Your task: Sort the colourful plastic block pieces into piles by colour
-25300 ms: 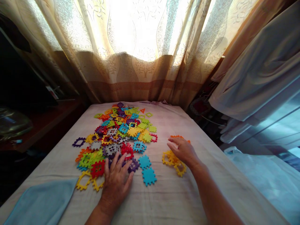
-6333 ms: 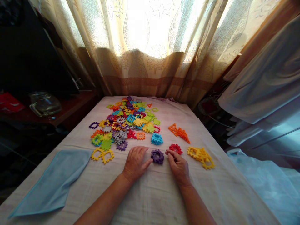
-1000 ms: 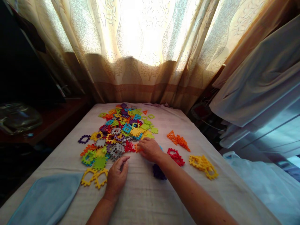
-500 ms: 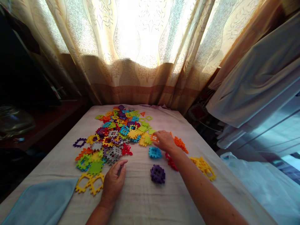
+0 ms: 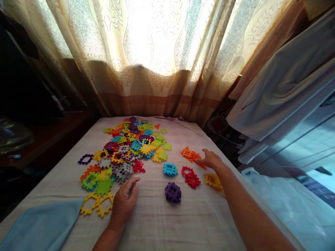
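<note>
My right hand [image 5: 211,159] is over the right side of the table, fingers apart, its fingertips at the near end of a row of orange toothed plastic tiles [image 5: 190,154]. It appears to hold nothing. My left hand [image 5: 126,196] rests on its edge on the cloth, loosely curved with thumb and fingers apart, and empty. Just beyond it lie grey window tiles [image 5: 125,171]. Blue tiles [image 5: 170,169], purple tiles [image 5: 172,192], red tiles [image 5: 191,177] and yellow tiles [image 5: 213,180] lie in separate small groups; my right forearm partly covers the yellow ones.
A large mixed heap of coloured tiles [image 5: 136,144] spreads over the left and far table. Two yellow frame tiles [image 5: 90,205] lie left of my left hand, near a light blue cloth [image 5: 43,225]. Curtains [image 5: 157,83] hang behind; a plastic bag [image 5: 272,198] is at right.
My right hand has moved right from beside the heap to the orange group. The orange window tile it held has left its fingers and appears to lie among the orange tiles. My left hand stays put.
</note>
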The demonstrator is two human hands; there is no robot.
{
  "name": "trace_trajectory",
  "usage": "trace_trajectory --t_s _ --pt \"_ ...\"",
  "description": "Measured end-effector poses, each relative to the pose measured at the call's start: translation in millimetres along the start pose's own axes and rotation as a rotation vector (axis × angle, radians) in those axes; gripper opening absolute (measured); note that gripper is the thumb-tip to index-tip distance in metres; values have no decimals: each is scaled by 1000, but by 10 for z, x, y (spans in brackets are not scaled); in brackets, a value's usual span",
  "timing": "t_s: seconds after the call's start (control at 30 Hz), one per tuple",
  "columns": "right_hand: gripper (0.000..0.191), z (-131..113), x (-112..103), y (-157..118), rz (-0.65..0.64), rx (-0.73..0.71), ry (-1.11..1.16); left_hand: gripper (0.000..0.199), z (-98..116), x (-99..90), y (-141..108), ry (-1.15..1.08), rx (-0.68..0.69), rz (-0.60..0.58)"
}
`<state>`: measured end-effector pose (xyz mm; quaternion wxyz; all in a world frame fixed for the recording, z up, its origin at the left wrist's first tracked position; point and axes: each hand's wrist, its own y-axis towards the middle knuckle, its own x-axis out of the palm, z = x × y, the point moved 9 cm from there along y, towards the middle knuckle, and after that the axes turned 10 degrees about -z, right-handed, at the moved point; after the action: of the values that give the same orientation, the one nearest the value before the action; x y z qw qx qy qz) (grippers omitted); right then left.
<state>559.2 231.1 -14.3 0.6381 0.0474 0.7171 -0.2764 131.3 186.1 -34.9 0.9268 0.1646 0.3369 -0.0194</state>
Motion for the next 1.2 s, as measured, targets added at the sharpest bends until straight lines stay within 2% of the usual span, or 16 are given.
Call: trace_trajectory --t_s 0.07,0.2,0.47,0.6,0.67,0.73,0.83,0.9,1.03,1.1,1.2 --pt "79 20 104 1 -17 42 24 30 3 2 2 0 4 -3" --pt "70 -125 165 65 54 50 67 29 12 -7 0 -5 9 8" --pt "62 -329 43 336 45 39 60 28 32 -2 -10 -40 5 10" --pt "68 -401 -50 305 20 -18 41 28 9 -9 -11 -86 -26 15" --pt "66 -497 -147 208 67 -62 18 29 -21 -19 -10 -131 -56 19" --pt "57 -691 -260 46 160 -143 12 29 -71 -42 -14 -190 -101 38" --pt "42 -1202 -299 -291 237 -376 68 29 -148 -89 -31 -268 -164 92" --pt "35 -1615 -181 -530 176 -548 105 27 -181 -102 -41 -307 -187 117" --pt "31 -2275 125 -937 45 -739 101 23 -199 -92 -49 -357 -206 121" --pt "31 -2493 225 -1087 32 -796 77 22 -193 -89 -48 -376 -216 116" --pt "31 -2684 313 -1205 56 -815 23 23 -175 -98 -45 -406 -225 116"
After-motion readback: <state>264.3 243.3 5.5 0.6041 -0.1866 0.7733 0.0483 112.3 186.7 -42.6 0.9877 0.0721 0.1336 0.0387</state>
